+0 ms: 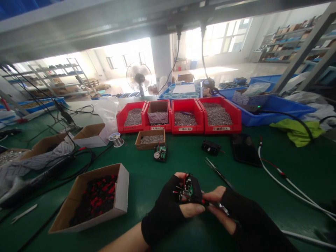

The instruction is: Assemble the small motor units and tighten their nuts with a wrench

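In a black fingerless glove, my left hand (174, 199) is closed round a small black housing with a green circuit board (189, 187). Thin red and other wires stick out of its open side. My right hand (223, 206), gloved alike, pinches a slim metallic tool (222, 208) against the housing's lower right side, by a small red spot. The tool's exact kind is hidden by my fingers. Just beyond my right hand lie metal tweezers (216, 169). A similar open unit with a green board (160, 152) stands further back, and a black housing (211, 147) lies right of it.
Red bins (193, 130) of small metal parts line the back. Before them sit a small cardboard tray (141, 145) and a solder spool (116, 139). A box of black and red pieces (122, 190) stands left. A dark tablet-like slab (245, 150) and white cables (278, 189) lie right.
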`<state>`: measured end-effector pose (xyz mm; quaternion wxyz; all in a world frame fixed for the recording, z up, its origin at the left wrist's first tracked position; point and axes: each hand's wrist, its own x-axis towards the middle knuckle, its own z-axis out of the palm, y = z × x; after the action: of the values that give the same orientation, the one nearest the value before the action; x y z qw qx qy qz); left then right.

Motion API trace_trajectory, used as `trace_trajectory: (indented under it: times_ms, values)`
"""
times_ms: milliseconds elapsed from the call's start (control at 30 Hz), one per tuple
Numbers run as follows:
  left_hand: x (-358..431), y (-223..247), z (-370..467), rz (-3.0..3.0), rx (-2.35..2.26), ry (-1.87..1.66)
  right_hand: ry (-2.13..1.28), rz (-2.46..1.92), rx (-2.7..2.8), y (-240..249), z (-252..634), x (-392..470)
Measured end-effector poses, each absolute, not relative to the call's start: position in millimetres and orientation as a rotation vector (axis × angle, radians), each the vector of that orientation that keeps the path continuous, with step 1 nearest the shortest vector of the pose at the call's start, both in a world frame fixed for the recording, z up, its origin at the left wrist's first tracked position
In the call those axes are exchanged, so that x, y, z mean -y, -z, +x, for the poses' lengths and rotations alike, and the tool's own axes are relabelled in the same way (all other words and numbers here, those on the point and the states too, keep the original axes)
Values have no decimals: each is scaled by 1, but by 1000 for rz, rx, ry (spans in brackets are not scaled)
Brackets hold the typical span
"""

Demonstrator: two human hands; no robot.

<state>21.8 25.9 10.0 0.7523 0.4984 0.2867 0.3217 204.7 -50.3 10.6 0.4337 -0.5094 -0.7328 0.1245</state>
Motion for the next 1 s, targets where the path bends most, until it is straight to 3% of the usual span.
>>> trace_trajectory:
  times_ms: [267, 400, 467, 533, 600, 667, 833, 1000]
  values:
    - [-22, -12, 19, 1287, -594, -689, 68, -1153, 1952, -14, 200, 43]
    - [-19, -12, 17, 1408, -550, -693, -50, -1306, 1781, -6, 191, 56]
    - [-19, -12, 15, 1473, -542, -706, -330, -1550, 1433, -6, 186, 63]
    - [-18, -13, 12, 1493, -507, -695, -894, -1614, 1137, -12, 184, 64]
    - [-18, -14, 11, 1464, -450, -665, -1512, -1376, 978, -20, 186, 60]
    - [-17, -12, 12, 1420, -439, -649, -1770, -1160, 956, -27, 188, 53]
    - [-13, 1, 20, 1300, -716, -649, -1331, -1351, 1254, -26, 190, 44]
    - [-13, 6, 23, 1282, -709, -659, -871, -1466, 1432, -23, 186, 46]
